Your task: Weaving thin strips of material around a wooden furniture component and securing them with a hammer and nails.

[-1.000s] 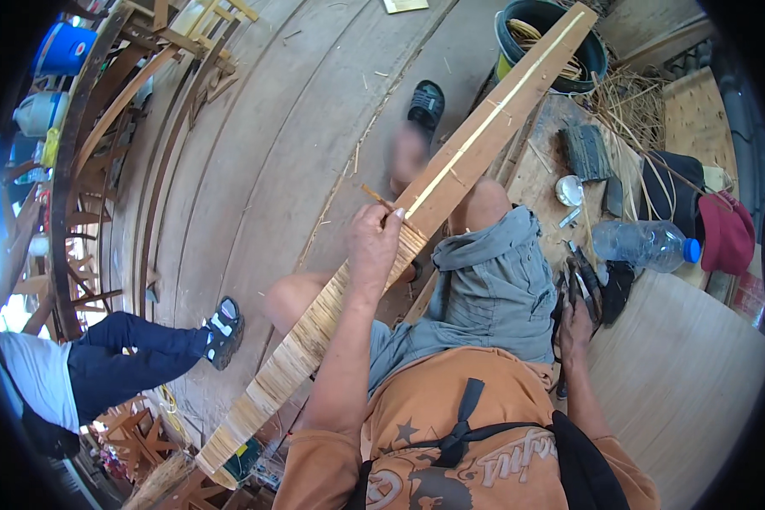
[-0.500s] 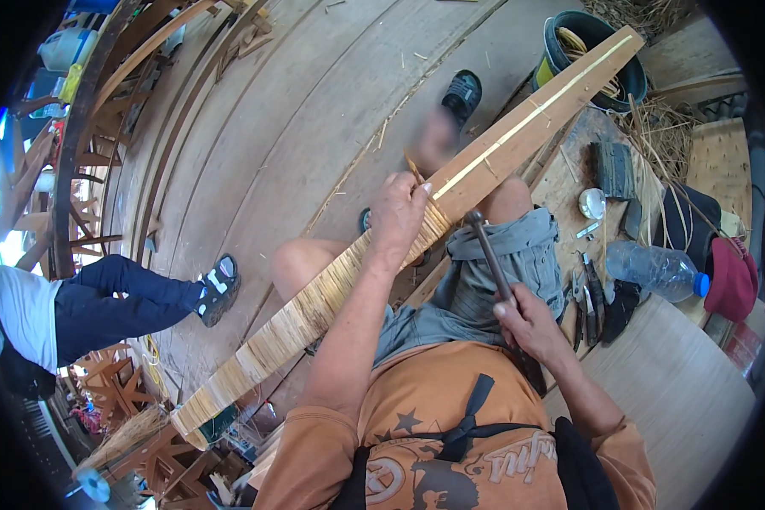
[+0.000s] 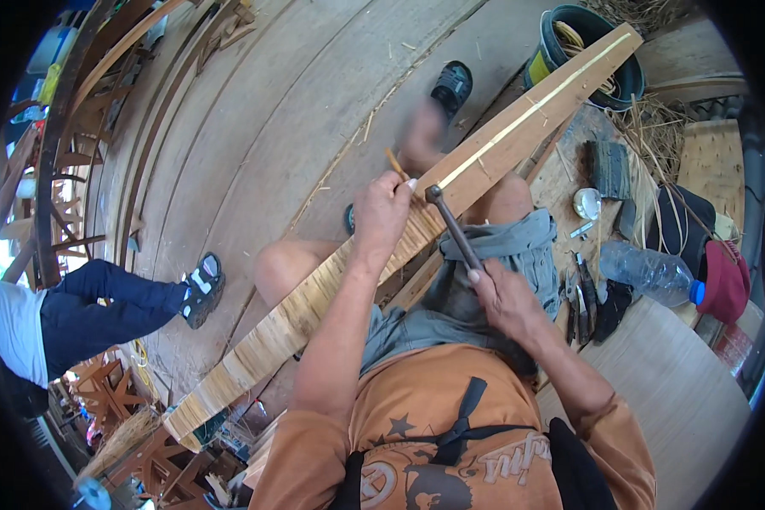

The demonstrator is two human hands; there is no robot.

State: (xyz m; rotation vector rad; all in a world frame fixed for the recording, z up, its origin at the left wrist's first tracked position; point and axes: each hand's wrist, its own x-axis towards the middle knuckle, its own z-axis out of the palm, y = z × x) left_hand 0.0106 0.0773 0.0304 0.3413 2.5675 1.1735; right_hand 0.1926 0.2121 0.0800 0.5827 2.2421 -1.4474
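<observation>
A long tapered wooden board [image 3: 510, 136] lies diagonally across my legs, a pale inlay line along its bare upper part and bands of straw-coloured strips [image 3: 272, 340] covering the lower part. My left hand [image 3: 381, 212] is closed at the edge of the band, pinching a thin orange-brown strip [image 3: 393, 160]. My right hand [image 3: 506, 302] grips the handle of a dark metal hammer [image 3: 459, 235], whose head is at the board just right of my left fingertips; whether it touches cannot be told.
Another person's legs [image 3: 110, 310] are at left beside wooden pieces [image 3: 102, 391]. On the right are a bucket of coiled strips [image 3: 540, 68], dark block [image 3: 608, 170], small jar [image 3: 586, 204], hand tools [image 3: 580, 297], plastic bottle [image 3: 654, 274] and maroon cap [image 3: 722, 285].
My right hand came up from the tools at the right with the hammer, whose head moved left and up to the board beside my left hand. My left hand shifted slightly.
</observation>
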